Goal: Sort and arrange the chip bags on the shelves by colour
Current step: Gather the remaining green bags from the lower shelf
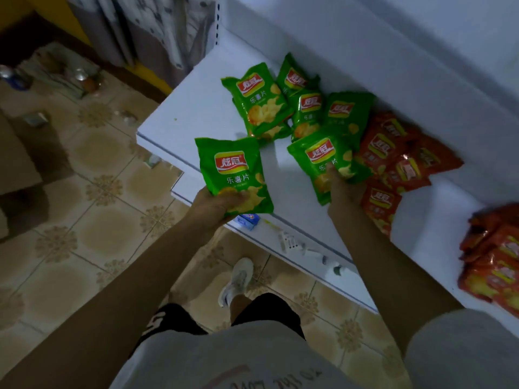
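We note the left hand [222, 202] gripping a glossy green chip bag [233, 175] at the front edge of the white shelf [196, 108]. The right hand [341, 189] grips a second green bag [325, 161] on it, beside orange-red bags [393, 153].

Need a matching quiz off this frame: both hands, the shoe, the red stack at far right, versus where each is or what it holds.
Column one:
1 left hand
2 right hand
3 shoe
4 red stack

Column two:
a on shelf, far right
b grips inner green bag, next to loose red bags
c on floor
d holds outer green bag, at shelf's front edge

Pairs: 1-d, 2-b, 3-c, 4-a
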